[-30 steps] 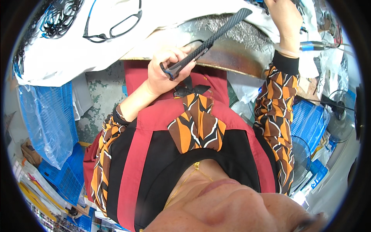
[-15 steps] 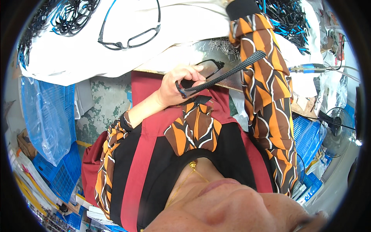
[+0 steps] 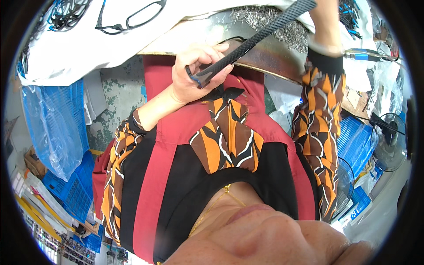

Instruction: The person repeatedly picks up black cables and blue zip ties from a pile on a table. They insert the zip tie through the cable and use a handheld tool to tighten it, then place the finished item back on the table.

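Observation:
My left hand (image 3: 198, 66) is closed around a black eyeglass frame (image 3: 260, 39), held above my lap at the table's near edge. Its temple, with a woven-looking texture, points up and to the right, partly in front of a metal tray (image 3: 207, 33). Much of the frame's front is hidden by my fingers and the temple. My right hand (image 3: 324, 15) is at the top right, beyond the temple's tip; its fingers are cut off by the picture's edge. In the tray lies a heap of thin metal pins or screws (image 3: 282, 28).
Another black eyeglass frame (image 3: 118, 29) lies on white cloth (image 3: 84, 53). Bundles of black and blue temples (image 3: 70, 15) sit at the far left, with more temples (image 3: 349, 20) far right. A corded blue tool (image 3: 364, 55) lies right. Blue crates (image 3: 70, 190) and a fan (image 3: 391, 141) flank me.
My right hand and forearm have moved to the right, uncovering more of the tray and pins. The held frame has turned slightly, its temple pointing more steeply upward. The whole view has shifted a little.

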Motion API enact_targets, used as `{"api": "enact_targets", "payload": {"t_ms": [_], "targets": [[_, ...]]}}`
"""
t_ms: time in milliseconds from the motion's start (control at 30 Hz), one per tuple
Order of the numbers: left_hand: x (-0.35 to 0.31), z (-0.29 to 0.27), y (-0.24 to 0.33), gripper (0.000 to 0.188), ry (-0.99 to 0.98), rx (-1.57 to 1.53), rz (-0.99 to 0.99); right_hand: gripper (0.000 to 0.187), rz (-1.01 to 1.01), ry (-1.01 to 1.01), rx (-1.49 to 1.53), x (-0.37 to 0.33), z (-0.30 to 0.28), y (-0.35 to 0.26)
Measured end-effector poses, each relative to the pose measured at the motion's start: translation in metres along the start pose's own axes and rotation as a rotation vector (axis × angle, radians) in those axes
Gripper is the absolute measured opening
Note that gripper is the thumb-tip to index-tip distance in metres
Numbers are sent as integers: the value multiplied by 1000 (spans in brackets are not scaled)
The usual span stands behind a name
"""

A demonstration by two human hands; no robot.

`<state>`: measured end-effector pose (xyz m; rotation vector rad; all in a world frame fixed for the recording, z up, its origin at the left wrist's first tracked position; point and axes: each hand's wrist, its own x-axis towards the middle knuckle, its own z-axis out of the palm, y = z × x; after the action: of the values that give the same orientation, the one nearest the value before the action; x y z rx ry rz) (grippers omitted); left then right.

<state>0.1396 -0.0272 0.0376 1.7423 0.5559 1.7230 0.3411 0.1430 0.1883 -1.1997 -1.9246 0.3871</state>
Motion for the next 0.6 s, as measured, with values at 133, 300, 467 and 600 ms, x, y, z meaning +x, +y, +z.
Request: {"api": "enact_targets", "payload": {"t_ms": [133,300,467,600], "targets": [[-8,-8,2,53,-105,-8,10,13,18,-8,306,-117,-4,-13],[-20,2,-2,50,6,-7,-32,20,563,-229,287,-178,26,11],[-14,3,2,48,-67,69,-90,15,555,-52,643,-154,36,21],[-10,4,10,26,-76,133,-164,17,504,-145,492,-141,34,18]]}}
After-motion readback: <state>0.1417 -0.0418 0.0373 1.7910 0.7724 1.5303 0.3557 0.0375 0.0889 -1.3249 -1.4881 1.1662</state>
